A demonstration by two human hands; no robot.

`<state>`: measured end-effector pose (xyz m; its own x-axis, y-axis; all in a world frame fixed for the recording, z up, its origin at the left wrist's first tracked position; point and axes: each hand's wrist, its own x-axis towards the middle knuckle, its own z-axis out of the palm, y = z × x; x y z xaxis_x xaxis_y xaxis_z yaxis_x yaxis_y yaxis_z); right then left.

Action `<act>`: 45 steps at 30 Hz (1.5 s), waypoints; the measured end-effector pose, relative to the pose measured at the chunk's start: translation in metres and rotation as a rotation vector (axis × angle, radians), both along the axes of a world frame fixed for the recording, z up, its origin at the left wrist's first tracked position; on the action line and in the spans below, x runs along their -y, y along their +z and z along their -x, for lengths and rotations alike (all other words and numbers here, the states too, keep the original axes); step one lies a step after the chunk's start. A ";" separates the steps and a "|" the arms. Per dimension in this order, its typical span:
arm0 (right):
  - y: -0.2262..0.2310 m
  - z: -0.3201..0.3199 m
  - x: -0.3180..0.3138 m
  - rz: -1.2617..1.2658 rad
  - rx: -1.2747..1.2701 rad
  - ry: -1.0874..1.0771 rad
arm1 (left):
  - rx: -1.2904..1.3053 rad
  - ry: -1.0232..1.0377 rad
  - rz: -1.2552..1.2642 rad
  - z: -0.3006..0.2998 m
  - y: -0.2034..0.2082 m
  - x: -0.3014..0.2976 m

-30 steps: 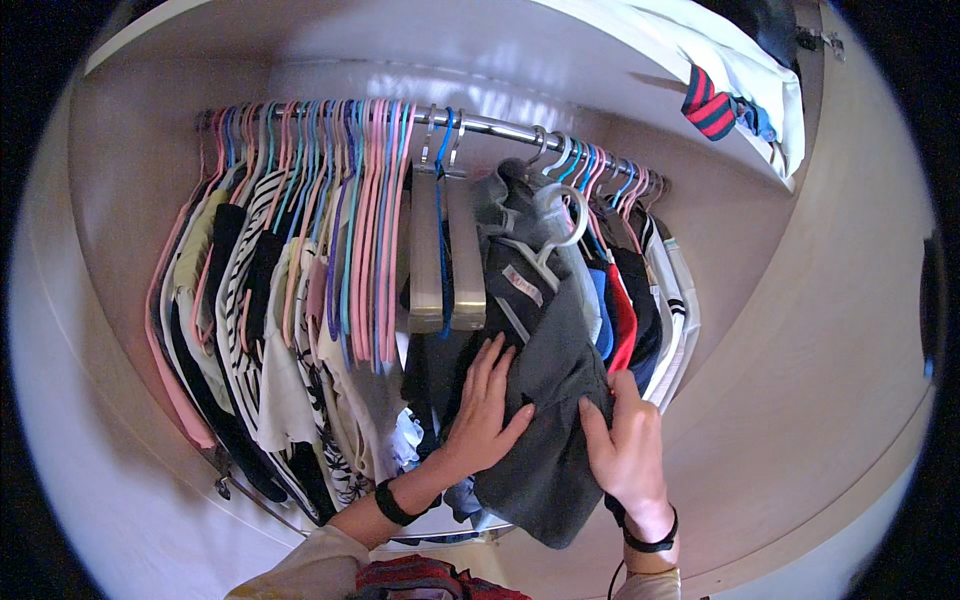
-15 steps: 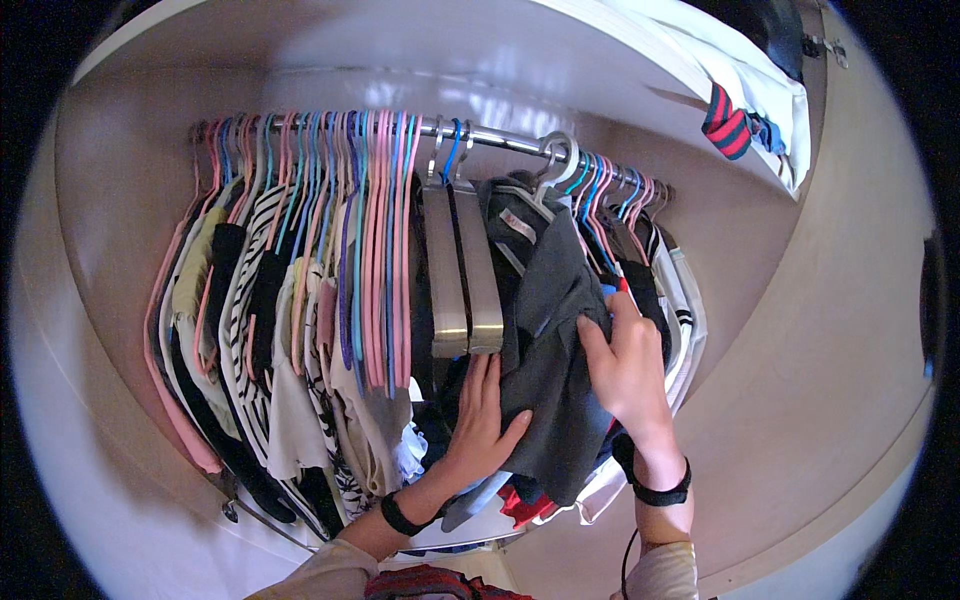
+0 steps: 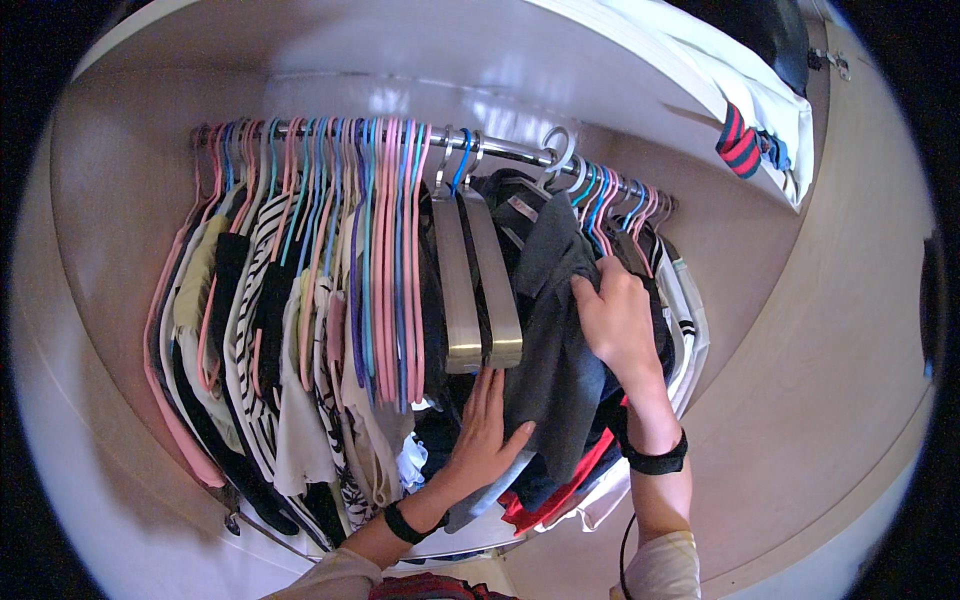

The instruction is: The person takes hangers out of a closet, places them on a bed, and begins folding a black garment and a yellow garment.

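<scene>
Right hand (image 3: 617, 318) grip on grey garment (image 3: 555, 330), left hand (image 3: 484, 430) flat beneath, hangers crowding left

A chrome closet rail (image 3: 520, 150) is seen running left to right across the wardrobe. Pink and blue empty hangers (image 3: 385, 250) are bunched at its middle, striped and pale garments (image 3: 270, 330) are hung at the left, two broad wooden hangers (image 3: 478, 290) sit beside a grey garment (image 3: 555, 330), and more clothes (image 3: 680, 300) are crowded at the far right.
</scene>
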<state>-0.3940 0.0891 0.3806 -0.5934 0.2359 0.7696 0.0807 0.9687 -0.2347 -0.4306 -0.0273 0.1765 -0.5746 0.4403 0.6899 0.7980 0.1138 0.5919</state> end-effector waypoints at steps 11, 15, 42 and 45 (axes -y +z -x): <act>0.006 0.019 0.005 0.074 0.130 -0.107 | 0.037 -0.030 0.011 0.006 -0.010 -0.001; 0.003 0.024 0.001 0.007 0.116 -0.116 | 0.039 -0.027 0.052 0.006 -0.013 -0.002; -0.005 0.002 0.014 -0.171 0.198 -0.183 | 0.072 -0.012 0.206 -0.029 -0.010 0.021; -0.002 -0.011 0.022 -0.179 0.114 -0.158 | 0.080 0.024 0.245 -0.037 0.001 0.038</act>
<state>-0.3827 0.0669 0.3787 -0.6455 0.1981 0.7376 0.2500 0.9674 -0.0411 -0.3937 -0.0649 0.1771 -0.6356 0.5741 0.5162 0.7449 0.2804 0.6054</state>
